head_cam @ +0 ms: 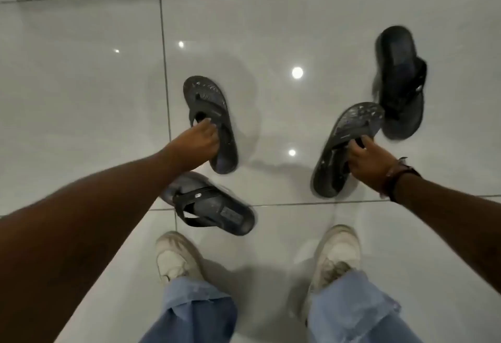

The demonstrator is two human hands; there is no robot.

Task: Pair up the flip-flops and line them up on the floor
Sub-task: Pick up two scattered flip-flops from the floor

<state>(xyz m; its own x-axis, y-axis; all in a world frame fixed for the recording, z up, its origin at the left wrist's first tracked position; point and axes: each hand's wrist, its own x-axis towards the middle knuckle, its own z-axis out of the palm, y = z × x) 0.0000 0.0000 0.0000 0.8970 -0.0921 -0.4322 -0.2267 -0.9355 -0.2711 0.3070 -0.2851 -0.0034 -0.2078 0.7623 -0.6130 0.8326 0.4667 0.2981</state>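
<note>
Several dark flip-flops show against a glossy white tiled floor. My left hand (199, 142) grips the straps of a speckled grey flip-flop (208, 104) near the centre. My right hand (366, 161) holds a matching speckled grey flip-flop (349, 131) by its straps at the right, tilted. A plain black flip-flop (401, 82) lies on the floor at the upper right, close behind the one in my right hand. Another black flip-flop (217, 207) lies sideways under my left forearm, just ahead of my left shoe.
My two white sneakers (176, 256) (336, 256) and blue jeans legs fill the bottom of the view. Grey grout lines cross the tiled floor (81, 85), which reflects ceiling lights. A dark wristband sits on my right wrist (398, 177).
</note>
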